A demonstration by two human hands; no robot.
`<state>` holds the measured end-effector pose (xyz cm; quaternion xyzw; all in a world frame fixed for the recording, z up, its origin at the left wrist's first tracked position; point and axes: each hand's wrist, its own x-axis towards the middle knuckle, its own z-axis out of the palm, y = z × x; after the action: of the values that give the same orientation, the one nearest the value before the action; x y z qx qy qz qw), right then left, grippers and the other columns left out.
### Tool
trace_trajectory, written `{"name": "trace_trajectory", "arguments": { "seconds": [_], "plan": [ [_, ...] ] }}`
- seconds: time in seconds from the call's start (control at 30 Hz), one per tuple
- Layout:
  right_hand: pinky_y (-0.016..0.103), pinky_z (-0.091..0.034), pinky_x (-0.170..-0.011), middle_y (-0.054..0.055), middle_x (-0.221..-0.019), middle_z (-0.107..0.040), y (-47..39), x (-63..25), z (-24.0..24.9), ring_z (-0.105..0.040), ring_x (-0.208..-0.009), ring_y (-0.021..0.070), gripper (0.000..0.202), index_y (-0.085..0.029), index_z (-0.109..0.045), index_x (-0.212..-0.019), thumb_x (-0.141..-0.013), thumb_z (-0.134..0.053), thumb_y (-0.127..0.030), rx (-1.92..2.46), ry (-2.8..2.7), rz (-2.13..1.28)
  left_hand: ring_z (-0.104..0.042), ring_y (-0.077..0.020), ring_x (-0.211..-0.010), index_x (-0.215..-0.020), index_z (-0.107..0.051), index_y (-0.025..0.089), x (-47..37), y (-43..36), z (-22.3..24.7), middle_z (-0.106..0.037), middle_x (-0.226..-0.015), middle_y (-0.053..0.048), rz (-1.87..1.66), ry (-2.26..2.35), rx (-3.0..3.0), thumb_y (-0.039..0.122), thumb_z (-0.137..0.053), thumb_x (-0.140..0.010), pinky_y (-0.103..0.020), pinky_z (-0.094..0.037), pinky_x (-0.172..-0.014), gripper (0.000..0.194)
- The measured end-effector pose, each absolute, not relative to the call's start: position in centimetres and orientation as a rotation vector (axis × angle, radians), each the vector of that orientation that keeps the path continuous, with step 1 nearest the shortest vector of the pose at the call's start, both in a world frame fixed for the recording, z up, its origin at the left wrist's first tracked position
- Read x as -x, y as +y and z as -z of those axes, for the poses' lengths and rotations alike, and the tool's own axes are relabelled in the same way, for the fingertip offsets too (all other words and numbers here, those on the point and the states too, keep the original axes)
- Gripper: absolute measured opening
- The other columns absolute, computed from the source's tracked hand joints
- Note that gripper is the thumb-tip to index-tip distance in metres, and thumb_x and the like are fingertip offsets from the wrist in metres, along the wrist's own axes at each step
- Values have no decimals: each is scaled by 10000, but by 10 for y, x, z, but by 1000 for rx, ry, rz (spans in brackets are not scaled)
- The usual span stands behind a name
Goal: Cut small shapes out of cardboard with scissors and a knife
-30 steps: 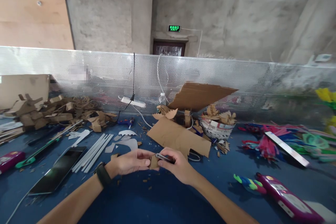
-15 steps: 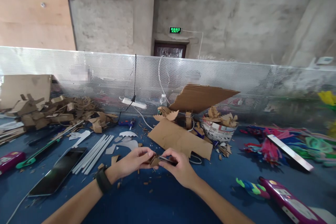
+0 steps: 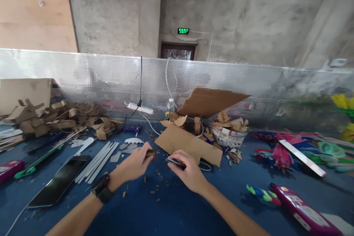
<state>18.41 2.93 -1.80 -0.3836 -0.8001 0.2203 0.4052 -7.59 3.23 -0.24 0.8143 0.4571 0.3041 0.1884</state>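
My left hand [image 3: 138, 163], with a dark watch [image 3: 102, 188] on its wrist, is raised over the table. Its thumb and fingers pinch a small brown cardboard piece [image 3: 149, 153], mostly covered by the fingers. My right hand [image 3: 186, 169] closes around a slim dark tool with a silvery edge [image 3: 174, 161]; its tip points left and its exact kind cannot be made out. A gap separates the tool from the cardboard piece. Beyond the right hand lies a large cut cardboard sheet [image 3: 188, 143]. Small cardboard scraps [image 3: 153, 192] are scattered below the hands.
White glue sticks [image 3: 96, 162] and a black phone-like tablet [image 3: 59, 182] lie left. A blue glue gun [image 3: 132, 129] sits behind them. Farther back are a cardboard pile [image 3: 61, 118], a power strip [image 3: 139, 108] and a scrap-filled basket [image 3: 228, 136]. Purple device [image 3: 301, 208] rests right.
My left hand has moved up and left, away from the right hand, turning with the cardboard piece. The tool no longer touches the piece. The right hand has shifted only slightly.
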Motion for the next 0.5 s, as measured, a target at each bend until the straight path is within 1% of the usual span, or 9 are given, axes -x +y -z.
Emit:
{"name": "trace_trajectory", "arguments": {
  "seconds": [0.1, 0.13, 0.17, 0.23, 0.3, 0.33, 0.4, 0.43, 0.5],
  "plan": [
    [366, -516, -883, 72, -1054, -705, 36, -194, 13, -681, -961, 246, 187, -227, -741, -1029, -980, -637, -374, 1059, -2009, -458, -714, -287, -916, -1132, -508, 206, 110, 55, -2, -726, -1018, -123, -629, 1873, -2348, 257, -379, -1049, -341, -483, -769, 162],
    [372, -517, -895, 79, -1082, -703, 39, -199, 12, -680, -997, 255, 190, -226, -732, -1038, -980, -625, -372, 1104, -2002, -417, -710, -285, -907, -1144, -509, 197, 120, 61, -2, -722, -1011, -125, -521, 2064, -2372, 217, -344, -1047, -337, -484, -749, 192],
    [382, -518, -909, 89, -1112, -699, 43, -204, 12, -679, -1029, 267, 196, -223, -719, -1055, -973, -622, -372, 1167, -1986, -368, -697, -306, -950, -1141, -516, 173, 129, 66, -1, -713, -1032, -158, -490, 2158, -2364, 145, -338, -1019, -352, -484, -759, 218],
    [410, -515, -940, 113, -1196, -679, 52, -218, 13, -673, -1092, 294, 231, -217, -687, -1126, -960, -615, -362, 1361, -1950, -246, -660, -329, -1071, -1144, -525, 153, 141, 71, 2, -698, -1104, -200, -444, 2233, -2368, 30, -388, -929, -368, -482, -816, 284],
    [424, -524, -906, 149, -1299, -641, 61, -234, 14, -679, -1097, 318, 312, -210, -643, -1228, -955, -607, -359, 1626, -1884, -116, -638, -330, -1128, -1122, -542, 161, 145, 72, 8, -693, -1145, -196, -387, 2245, -2391, -7, -433, -874, -375, -480, -863, 319],
    [424, -527, -888, 173, -1344, -613, 65, -243, 14, -689, -1082, 325, 361, -201, -621, -1275, -957, -607, -371, 1751, -1860, -62, -635, -331, -1142, -1110, -549, 165, 145, 72, 11, -694, -1160, -190, -360, 2232, -2408, -3, -460, -858, -380, -478, -885, 315],
    [438, -528, -872, 225, -1314, -605, 72, -260, 14, -699, -1074, 362, 473, -158, -577, -1354, -958, -606, -415, 1988, -1781, 14, -641, -339, -1144, -1100, -559, 165, 143, 70, 18, -698, -1177, -190, -317, 2194, -2433, 27, -507, -846, -395, -477, -915, 294],
    [455, -530, -869, 248, -1289, -607, 75, -269, 14, -699, -1084, 390, 519, -133, -570, -1360, -966, -592, -471, 2082, -1752, 22, -646, -344, -1139, -1103, -559, 162, 142, 70, 21, -702, -1177, -195, -304, 2175, -2439, 49, -522, -848, -402, -477, -921, 281],
    [489, -530, -875, 283, -1321, -587, 81, -284, 13, -701, -1091, 423, 608, -112, -552, -1387, -980, -540, -563, 2176, -1697, 23, -661, -348, -1118, -1117, -555, 159, 143, 69, 26, -714, -1158, -199, -293, 2141, -2442, 116, -539, -875, -408, -482, -919, 247]
  ]
}}
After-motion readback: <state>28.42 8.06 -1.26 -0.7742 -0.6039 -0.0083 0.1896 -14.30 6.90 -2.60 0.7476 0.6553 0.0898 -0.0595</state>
